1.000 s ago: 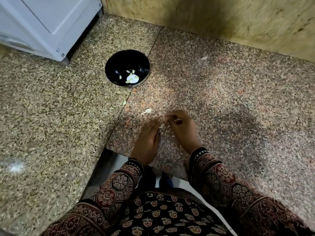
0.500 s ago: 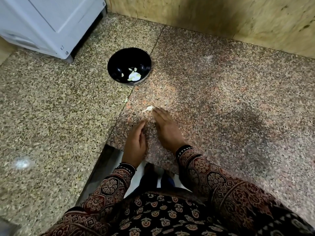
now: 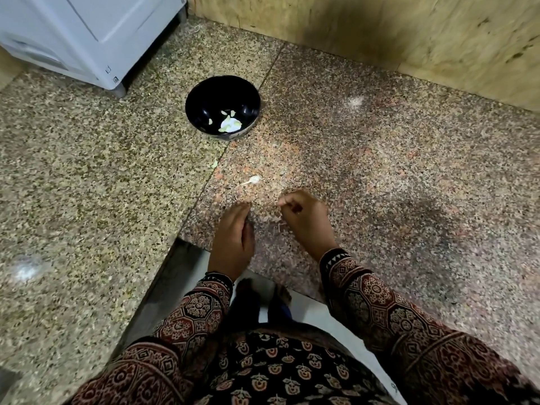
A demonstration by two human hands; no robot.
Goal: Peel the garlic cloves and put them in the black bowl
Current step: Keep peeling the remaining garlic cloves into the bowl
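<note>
Granite counter (image 3: 380, 185) meets wooden wall (image 3: 380, 30), bearing black bowl (image 3: 209, 95) and white appliance (image 3: 87, 33).

The black bowl (image 3: 204, 92) stands upright on the speckled stone table (image 3: 380, 171), sitting across the seam between two slabs, its glossy inside dark. In its bottom, toward the near side, lie the peeled garlic cloves (image 3: 230, 124): one whitish cluster with a few smaller yellowish pieces just beside it. A loose clove (image 3: 254, 179) lies on its side on the table, apart from the bowl and nearer the person, papery white, with a thin tail pointing left
</note>
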